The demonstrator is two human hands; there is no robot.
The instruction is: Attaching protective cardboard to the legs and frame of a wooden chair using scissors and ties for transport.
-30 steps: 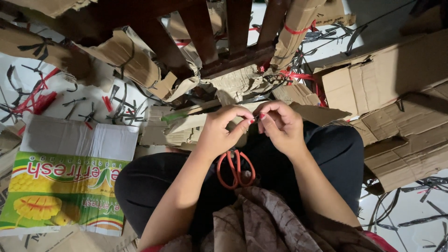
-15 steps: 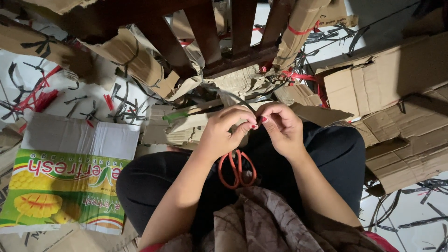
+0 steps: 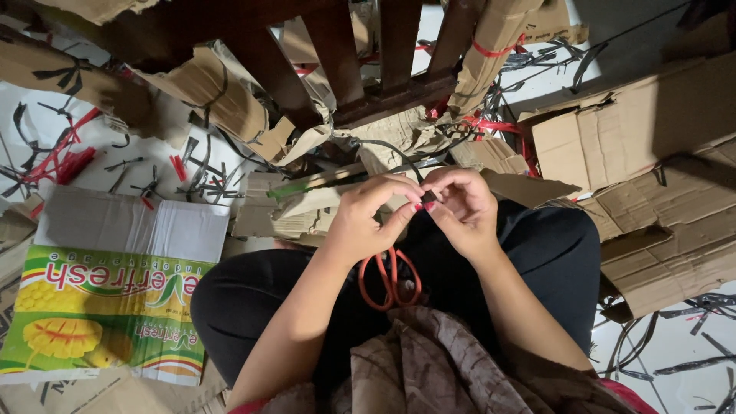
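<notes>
— Both hands meet fingertip to fingertip: the left hand [image 3: 360, 222] and the right hand [image 3: 460, 211] pinch a thin black strap [image 3: 399, 157] between thumbs and forefingers, right where the red-painted nails touch.

— Where does the strap go from that pinch?

— Up and away from the person. It leaves the fingertips and arcs up and to the left of the grip, then runs toward the torn cardboard pile [image 3: 383, 138] beyond the hands. Its long axis runs roughly from the pinch away from the body, bowed rather than straight. How much of it sits inside the fingers, I cannot tell.

— So both hands are clenched on it?

— Yes, each is closed on the strap, fingers curled, knuckles facing up.

— What sits below the grip?

— Just under the left wrist, on the dark trousers [image 3: 253, 291], lie orange-handled scissors [image 3: 389, 277], loops toward the person, untouched by either hand.

— And to the sides?

— Well left of the grip lies a flattened printed carton [image 3: 107, 307], green and yellow. Right of it, brown cardboard sheets [image 3: 636, 153]. Beyond the grip, dark wooden slats [image 3: 337, 54] stand over the scraps.
</notes>
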